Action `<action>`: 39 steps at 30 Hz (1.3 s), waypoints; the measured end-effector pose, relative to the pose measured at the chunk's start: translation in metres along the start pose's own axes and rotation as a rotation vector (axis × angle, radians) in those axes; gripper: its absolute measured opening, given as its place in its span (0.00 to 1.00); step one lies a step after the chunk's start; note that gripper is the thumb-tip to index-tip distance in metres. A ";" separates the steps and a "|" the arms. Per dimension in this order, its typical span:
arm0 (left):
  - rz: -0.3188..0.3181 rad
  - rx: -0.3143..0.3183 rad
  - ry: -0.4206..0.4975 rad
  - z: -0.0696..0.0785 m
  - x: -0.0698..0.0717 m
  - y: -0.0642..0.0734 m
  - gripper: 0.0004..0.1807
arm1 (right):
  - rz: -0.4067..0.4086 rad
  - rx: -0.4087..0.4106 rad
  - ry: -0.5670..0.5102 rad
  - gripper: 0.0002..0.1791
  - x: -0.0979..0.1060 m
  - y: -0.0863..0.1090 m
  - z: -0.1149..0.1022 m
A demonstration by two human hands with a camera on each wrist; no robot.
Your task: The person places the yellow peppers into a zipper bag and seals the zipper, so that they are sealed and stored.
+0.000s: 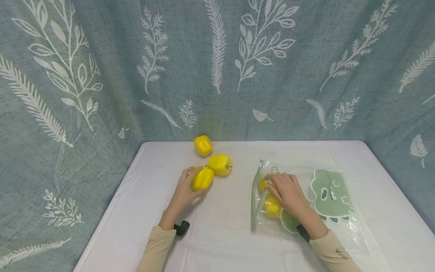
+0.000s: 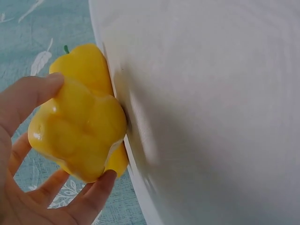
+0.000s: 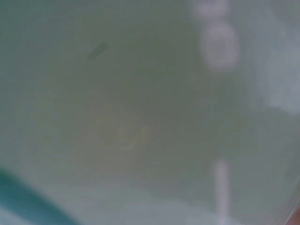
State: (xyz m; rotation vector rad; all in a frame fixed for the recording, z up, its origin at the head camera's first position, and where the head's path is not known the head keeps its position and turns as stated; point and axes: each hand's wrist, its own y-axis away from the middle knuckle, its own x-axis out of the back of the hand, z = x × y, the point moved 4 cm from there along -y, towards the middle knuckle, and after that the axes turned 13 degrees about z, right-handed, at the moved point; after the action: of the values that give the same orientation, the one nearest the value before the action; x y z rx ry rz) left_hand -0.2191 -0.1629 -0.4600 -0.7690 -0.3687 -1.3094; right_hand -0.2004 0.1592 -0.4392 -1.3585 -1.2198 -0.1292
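- The two hands were well apart, each one busy with its own thing.
- The left hand (image 1: pixel 186 187) was clamped on a yellow pepper (image 1: pixel 202 179), on the left part of the white table (image 1: pixel 224 241). In the left wrist view, the thumb lay on one side of it and the fingertips on the other, and its lobed end faced the camera.
- A second pepper (image 1: pixel 219 165) lay on its side just beside the held one, with its green stem turned to the right. Whether these two touched, I could not tell.
- A third pepper (image 1: pixel 203 146) stood farther back, near the far edge of the table.
- The right hand (image 1: pixel 289 190) was gripping the clear bag (image 1: pixel 353 234) near its mouth, with the fingers bent over the edge.
- This bag lay flat on the right, its mouth with the green strip (image 1: pixel 255 198) parted and facing the left hand.
- Inside the bag, near the mouth, were yellow contents (image 1: pixel 272 206); their number was hard to tell.
- A green printed figure (image 1: pixel 334 192) decorated the bag.
- The right wrist view gave only a blurred green surface.
- Behind the table hung a blue-green curtain (image 1: pixel 190 68) with white leaves.
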 end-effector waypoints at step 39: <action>-0.279 -0.100 0.205 0.031 -0.015 0.009 0.39 | -0.021 -0.029 -0.004 0.13 0.002 -0.005 -0.001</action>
State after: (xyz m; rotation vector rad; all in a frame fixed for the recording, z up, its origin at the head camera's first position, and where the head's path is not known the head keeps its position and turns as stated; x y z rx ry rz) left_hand -0.2091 -0.1296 -0.4503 -0.6746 -0.2530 -1.6636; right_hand -0.2019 0.1583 -0.4342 -1.3721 -1.2397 -0.1600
